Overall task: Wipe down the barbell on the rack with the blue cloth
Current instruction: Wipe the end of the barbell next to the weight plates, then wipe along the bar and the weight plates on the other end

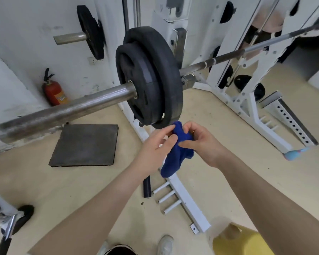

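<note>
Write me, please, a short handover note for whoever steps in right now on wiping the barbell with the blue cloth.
Left hand: pinches the blue cloth from the left, fingers curled on it.
Right hand: grips the same cloth from the right; the cloth is bunched between both hands and hangs below them.
Barbell: sits on the white rack, with two black plates loaded on the near sleeve; the long shaft runs off to the upper right.
Done: cloth is in hand, held below the plates.
Left: the cloth touches no part of the bar, so all the wiping, sleeve and shaft, appears to remain.
</note>
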